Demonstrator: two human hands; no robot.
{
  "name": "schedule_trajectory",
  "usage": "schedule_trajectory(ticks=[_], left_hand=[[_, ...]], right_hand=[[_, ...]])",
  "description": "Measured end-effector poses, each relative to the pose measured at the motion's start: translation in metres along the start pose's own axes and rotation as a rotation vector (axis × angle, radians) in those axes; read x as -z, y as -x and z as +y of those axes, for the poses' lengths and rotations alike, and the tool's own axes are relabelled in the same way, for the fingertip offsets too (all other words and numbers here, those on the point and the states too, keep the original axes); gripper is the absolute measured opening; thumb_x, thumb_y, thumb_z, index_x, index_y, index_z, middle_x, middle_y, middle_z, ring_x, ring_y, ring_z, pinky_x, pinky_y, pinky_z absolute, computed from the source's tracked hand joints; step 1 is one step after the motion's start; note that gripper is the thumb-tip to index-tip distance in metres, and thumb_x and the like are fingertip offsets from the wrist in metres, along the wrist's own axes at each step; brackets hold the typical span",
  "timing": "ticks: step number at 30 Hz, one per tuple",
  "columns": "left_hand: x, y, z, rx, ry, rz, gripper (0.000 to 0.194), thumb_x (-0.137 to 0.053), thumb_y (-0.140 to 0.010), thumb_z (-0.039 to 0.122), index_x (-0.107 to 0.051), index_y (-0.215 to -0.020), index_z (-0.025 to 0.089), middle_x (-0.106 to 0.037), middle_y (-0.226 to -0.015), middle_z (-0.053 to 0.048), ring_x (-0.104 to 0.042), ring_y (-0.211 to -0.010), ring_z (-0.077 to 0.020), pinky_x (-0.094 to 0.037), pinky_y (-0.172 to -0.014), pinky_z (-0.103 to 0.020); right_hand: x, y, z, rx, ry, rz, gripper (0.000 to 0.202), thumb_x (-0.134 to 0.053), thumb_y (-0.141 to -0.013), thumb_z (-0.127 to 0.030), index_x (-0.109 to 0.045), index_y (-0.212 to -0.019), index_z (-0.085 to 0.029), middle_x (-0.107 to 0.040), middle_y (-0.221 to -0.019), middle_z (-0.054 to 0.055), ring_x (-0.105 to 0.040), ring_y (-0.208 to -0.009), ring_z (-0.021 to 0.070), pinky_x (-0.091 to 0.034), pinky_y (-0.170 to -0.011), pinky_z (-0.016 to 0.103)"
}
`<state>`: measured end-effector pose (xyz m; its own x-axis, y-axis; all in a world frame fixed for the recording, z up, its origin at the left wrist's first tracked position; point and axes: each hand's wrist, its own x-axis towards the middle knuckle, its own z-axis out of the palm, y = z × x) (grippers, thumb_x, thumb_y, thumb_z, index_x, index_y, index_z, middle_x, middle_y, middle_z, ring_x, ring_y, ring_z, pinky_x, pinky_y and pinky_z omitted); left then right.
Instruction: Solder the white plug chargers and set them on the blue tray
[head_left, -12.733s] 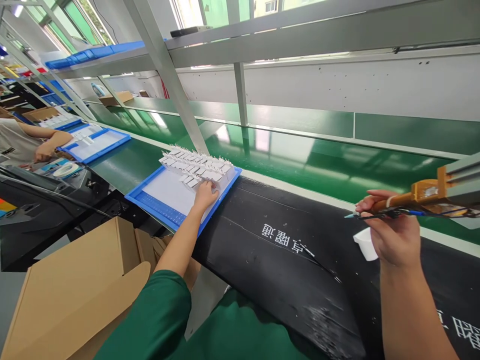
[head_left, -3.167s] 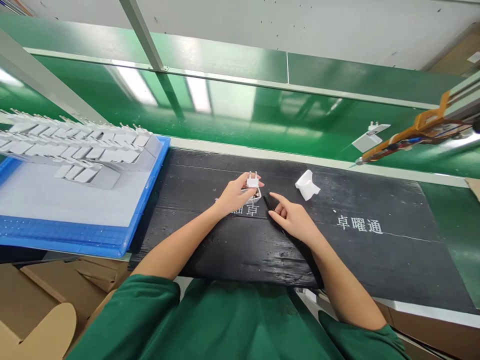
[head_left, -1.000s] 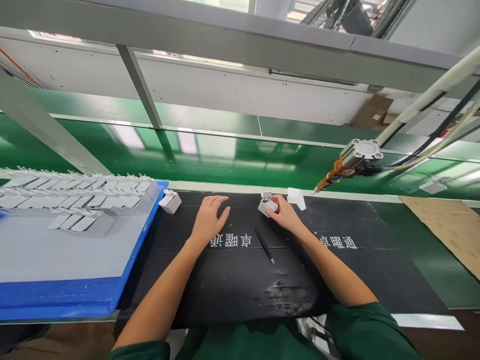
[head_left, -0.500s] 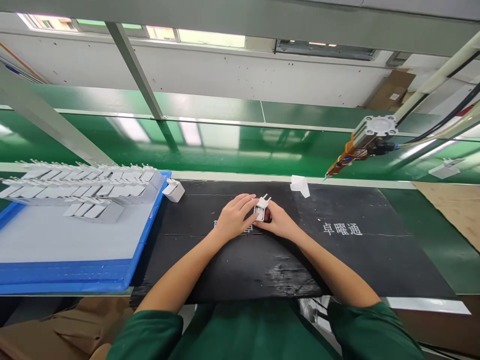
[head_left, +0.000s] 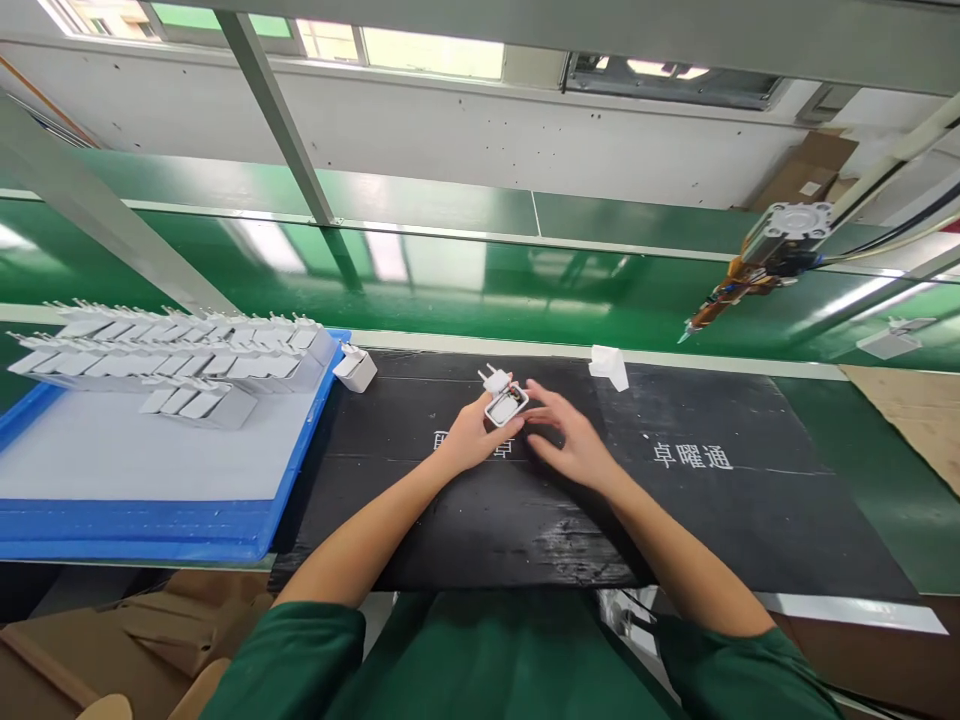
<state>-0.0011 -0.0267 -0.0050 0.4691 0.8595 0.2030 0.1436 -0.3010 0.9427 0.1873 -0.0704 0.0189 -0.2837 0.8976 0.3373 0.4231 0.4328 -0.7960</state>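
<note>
A green workbench [head_left: 870,470] carries one black mat [head_left: 487,540] and one blue tray [head_left: 135,530] crowded with white adapters [head_left: 187,362], too many to count. Over the mat, the left hand [head_left: 472,432] grips one uncovered white casing [head_left: 507,405] with two pins; the right hand [head_left: 574,440], fingers apart and loosely bent, is just beside it. One lone adapter [head_left: 357,371] stands near the tray, one white piece [head_left: 610,367] lies at the mat's far edge.

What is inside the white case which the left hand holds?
In the open white case, small dark and coloured parts show at right, while its left looks pale. What lies beneath them is covered, and the left hand hides part of the outside.
</note>
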Motion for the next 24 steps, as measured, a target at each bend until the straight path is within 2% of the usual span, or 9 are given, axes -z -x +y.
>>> schedule_trajectory(ticks=[2,4,5,7,8,11,14,19,24], left_hand=[[0.005,0.001,0.005,0.046,0.08,0.062,0.061,-0.063,-0.085,0.042,-0.05,-0.138,0.014,-0.068,-0.124,-0.014,-0.066,-0.11,-0.0236,-0.052,-0.097,-0.036],[0.009,0.002,0.011,0.077,0.156,0.088,0.059,-0.066,-0.082,0.045,-0.056,-0.132,0.014,-0.07,-0.118,-0.013,-0.069,-0.102,-0.0228,-0.055,-0.09,-0.034],[0.011,0.002,0.014,0.092,0.205,0.084,0.06,-0.067,-0.081,0.047,-0.057,-0.13,0.013,-0.071,-0.117,-0.013,-0.07,-0.098,-0.0226,-0.057,-0.087,-0.034],[0.013,0.004,0.019,0.127,0.327,0.062,0.063,-0.068,-0.078,0.052,-0.059,-0.126,0.012,-0.072,-0.113,-0.013,-0.072,-0.089,-0.0223,-0.06,-0.077,-0.033],[0.013,0.004,0.021,0.147,0.39,0.051,0.064,-0.069,-0.076,0.054,-0.06,-0.124,0.012,-0.073,-0.11,-0.014,-0.072,-0.085,-0.0225,-0.06,-0.073,-0.033],[0.013,0.005,0.025,0.212,0.534,0.017,0.065,-0.072,-0.071,0.057,-0.061,-0.116,0.011,-0.074,-0.1,-0.015,-0.073,-0.078,-0.024,-0.06,-0.061,-0.031],[0.013,0.005,0.026,0.258,0.589,-0.028,0.066,-0.074,-0.069,0.057,-0.061,-0.114,0.01,-0.075,-0.092,-0.015,-0.072,-0.071,-0.0238,-0.059,-0.057,-0.031],[0.012,0.002,0.022,0.263,0.444,-0.05,0.063,-0.071,-0.074,0.051,-0.06,-0.122,0.012,-0.073,-0.102,-0.014,-0.07,-0.075,-0.0202,-0.059,-0.061,-0.029],[0.01,-0.003,0.009,0.194,0.093,0.063,0.058,-0.07,-0.078,0.037,-0.059,-0.131,0.018,-0.072,-0.107,-0.008,-0.067,-0.084,-0.0174,-0.056,-0.075,-0.029]], right_hand=[[0.031,0.0,0.008,-0.03,0.039,0.236,0.041,-0.06,-0.084,-0.017,-0.057,-0.123,-0.03,-0.062,-0.121,0.007,-0.063,-0.107,0.0235,-0.048,-0.101,0.049],[0.072,-0.001,0.025,-0.025,-0.007,0.666,0.033,-0.063,-0.082,-0.017,-0.059,-0.113,-0.029,-0.062,-0.11,0.006,-0.061,-0.105,0.0237,-0.047,-0.098,0.049],[0.095,-0.003,0.037,0.026,-0.001,0.879,0.033,-0.066,-0.078,-0.015,-0.06,-0.108,-0.029,-0.06,-0.108,0.006,-0.059,-0.105,0.024,-0.047,-0.096,0.047],[0.139,-0.007,0.06,0.105,0.043,1.164,0.047,-0.07,-0.068,-0.008,-0.056,-0.106,-0.031,-0.053,-0.114,0.006,-0.055,-0.109,0.0233,-0.044,-0.096,0.043],[0.158,-0.009,0.071,0.094,0.038,1.194,0.056,-0.07,-0.068,-0.009,-0.051,-0.114,-0.033,-0.048,-0.121,0.007,-0.052,-0.113,0.023,-0.042,-0.097,0.043],[0.193,-0.02,0.09,0.015,0.004,1.037,0.046,-0.068,-0.074,-0.026,-0.05,-0.115,-0.032,-0.051,-0.118,0.011,-0.055,-0.113,0.0276,-0.047,-0.081,0.044],[0.194,-0.034,0.09,-0.004,-0.01,0.818,0.026,-0.065,-0.079,-0.041,-0.054,-0.1,-0.031,-0.059,-0.105,0.008,-0.061,-0.106,0.0297,-0.049,-0.072,0.043],[0.157,-0.052,0.069,0.02,-0.117,0.654,0.027,-0.07,-0.075,-0.031,-0.056,-0.097,-0.027,-0.059,-0.086,0.002,-0.063,-0.082,0.0186,-0.047,-0.074,0.037],[0.099,-0.061,0.023,0.125,-0.298,0.406,0.04,-0.074,-0.07,-0.038,-0.059,-0.107,-0.031,-0.057,-0.084,-0.001,-0.058,-0.078,0.0191,-0.05,-0.078,0.04]])
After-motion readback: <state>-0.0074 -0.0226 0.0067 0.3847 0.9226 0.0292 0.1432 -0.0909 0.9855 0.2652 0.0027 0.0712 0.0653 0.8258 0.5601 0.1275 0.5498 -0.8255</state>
